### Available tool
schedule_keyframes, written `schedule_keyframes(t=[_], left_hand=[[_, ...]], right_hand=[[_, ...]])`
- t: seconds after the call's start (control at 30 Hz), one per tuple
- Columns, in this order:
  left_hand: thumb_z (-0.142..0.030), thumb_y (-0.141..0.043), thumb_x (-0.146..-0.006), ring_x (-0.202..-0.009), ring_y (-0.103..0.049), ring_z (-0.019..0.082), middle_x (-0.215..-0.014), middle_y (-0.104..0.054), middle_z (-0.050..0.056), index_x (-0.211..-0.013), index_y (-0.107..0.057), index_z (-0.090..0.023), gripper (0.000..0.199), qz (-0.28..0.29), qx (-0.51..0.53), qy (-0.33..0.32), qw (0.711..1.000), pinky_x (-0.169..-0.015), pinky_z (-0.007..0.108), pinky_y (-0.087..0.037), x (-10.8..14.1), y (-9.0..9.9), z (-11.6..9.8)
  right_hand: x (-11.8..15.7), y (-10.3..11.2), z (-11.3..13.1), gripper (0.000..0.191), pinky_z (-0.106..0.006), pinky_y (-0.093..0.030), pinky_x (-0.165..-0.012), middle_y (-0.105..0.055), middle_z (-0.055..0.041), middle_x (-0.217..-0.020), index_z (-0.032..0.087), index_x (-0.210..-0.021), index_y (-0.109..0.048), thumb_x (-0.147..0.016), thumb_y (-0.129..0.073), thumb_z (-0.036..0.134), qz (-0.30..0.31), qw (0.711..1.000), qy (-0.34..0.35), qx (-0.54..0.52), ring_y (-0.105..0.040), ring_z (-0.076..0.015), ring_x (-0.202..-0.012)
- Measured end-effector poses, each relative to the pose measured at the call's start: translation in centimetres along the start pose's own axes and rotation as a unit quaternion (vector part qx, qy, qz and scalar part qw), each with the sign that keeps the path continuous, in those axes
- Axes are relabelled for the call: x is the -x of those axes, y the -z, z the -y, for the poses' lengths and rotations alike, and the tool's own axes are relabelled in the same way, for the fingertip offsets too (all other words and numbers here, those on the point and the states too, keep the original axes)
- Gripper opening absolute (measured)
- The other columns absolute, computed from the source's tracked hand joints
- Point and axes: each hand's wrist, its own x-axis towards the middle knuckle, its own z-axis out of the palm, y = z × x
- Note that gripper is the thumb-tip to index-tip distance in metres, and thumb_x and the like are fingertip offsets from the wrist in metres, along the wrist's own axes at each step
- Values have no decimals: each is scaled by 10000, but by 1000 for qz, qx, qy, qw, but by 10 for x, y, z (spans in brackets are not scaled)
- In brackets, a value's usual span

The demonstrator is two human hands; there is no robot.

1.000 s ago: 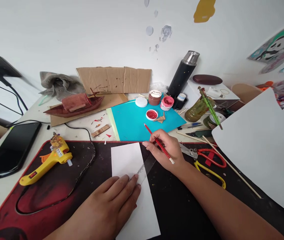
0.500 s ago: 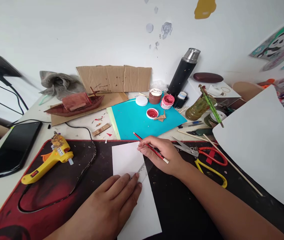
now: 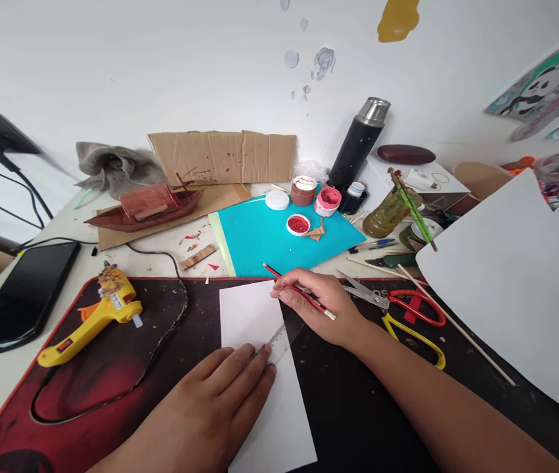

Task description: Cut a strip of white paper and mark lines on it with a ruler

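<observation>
A white paper strip (image 3: 247,312) lies lengthwise on the dark desk mat. My left hand (image 3: 210,401) rests flat on it, fingers stretched out, pressing down a clear ruler (image 3: 282,341) that lies slantwise across the paper's right edge. Part of the ruler is hidden under those fingers. A red and black pencil (image 3: 314,303) is pinched in my right hand (image 3: 331,309), above the paper's upper right edge. The pencil's sharpened end points up and left, clear of the paper, and its eraser end points toward the lower right.
Scissors (image 3: 382,302) and a thin wooden stick (image 3: 461,328) lie right of my right hand. On the left are a yellow glue gun (image 3: 94,318) and a phone (image 3: 23,295). Behind stand a model boat (image 3: 146,207), paint on a blue sheet (image 3: 254,243), and a thermos (image 3: 358,144).
The whole view has shifted slightly. The pencil has barely changed its place in my right hand, and my left hand stays on the ruler.
</observation>
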Motion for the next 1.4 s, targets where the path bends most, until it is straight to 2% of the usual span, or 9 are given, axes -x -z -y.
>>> schedule_keyframes(t=[0.17, 0.3, 0.5, 0.73, 0.87, 1.0, 1.17, 1.3, 1.4], left_hand=[[-302, -449, -1094, -1362, -584, 259, -1524, -692, 65, -1473, -646, -183, 443, -17, 3, 7, 1000, -1100, 391, -491, 5, -8, -1], [-337, -518, -1068, -1407, -557, 273, -1580, -645, 89, -1526, -607, -185, 491, -8, 10, 11, 1000, -1128, 408, -507, 11, -16, -1], [-247, -563, -1059, -1374, -605, 258, -1528, -685, 90, -1482, -638, -186, 433, 16, 27, 7, 999, -1140, 387, -519, 6, -4, 1], [-88, -439, -1082, -1259, -678, 215, -1346, -780, 71, -1422, -679, -169, 424, -48, 121, 20, 991, -1114, 358, -527, 0, 3, 14], [-132, -562, -1088, -1257, -688, 185, -1322, -790, 50, -1389, -685, -178, 328, -72, 126, 65, 987, -1138, 326, -521, -3, 7, 42], [-155, -573, -1095, -1436, -598, 201, -1455, -734, 52, -1440, -653, -190, 356, -52, 139, 87, 985, -1214, 359, -492, -4, 4, 62], [-295, -557, -1124, -1538, -520, 232, -1595, -642, 46, -1557, -568, -224, 439, -13, 123, 57, 991, -1250, 435, -475, -4, 1, 66], [-535, -601, -1087, -1536, -534, 276, -1629, -612, 59, -1623, -498, -234, 623, 28, 117, 43, 992, -1286, 508, -433, -3, -4, 67], [-597, -638, -1049, -1517, -557, 320, -1648, -588, 78, -1630, -502, -246, 692, 29, 108, 51, 992, -1283, 548, -425, -3, -8, 69]], right_hand=[[4, 0, -5, 215, -339, -627, -787, -857, -27, -953, 253, -1018, -780, -1088, -659, 416, -56, 998, 5, 10, -814, -228, -866], [6, 2, -9, 258, -332, -640, -741, -850, -29, -883, 250, -1011, -782, -1089, -663, 465, -93, 996, -16, -4, -813, -225, -800], [8, 3, -9, 273, -312, -644, -738, -841, -22, -860, 247, -1013, -783, -1098, -654, 473, -89, 996, -13, -18, -813, -207, -775], [8, 4, -7, 287, -304, -621, -739, -830, -9, -853, 248, -962, -765, -1107, -637, 460, -81, 997, -2, 6, -795, -194, -759], [8, 4, -6, 269, -298, -599, -730, -820, 6, -841, 255, -952, -764, -1103, -644, 442, -71, 997, 2, 26, -784, -185, -754], [7, 5, -5, 263, -294, -597, -742, -818, 10, -840, 253, -953, -767, -1097, -652, 439, -75, 997, 5, 25, -787, -183, -761], [8, 7, -6, 284, -296, -594, -742, -816, 0, -845, 250, -963, -770, -1099, -642, 464, -79, 996, 10, 43, -778, -188, -759], [8, 7, -8, 304, -287, -582, -739, -810, -10, -846, 237, -975, -767, -1104, -631, 476, -63, 997, 9, 45, -765, -183, -758], [8, 7, -9, 292, -277, -564, -748, -811, -9, -855, 231, -971, -758, -1108, -630, 456, -62, 997, 17, 45, -764, -176, -761]])
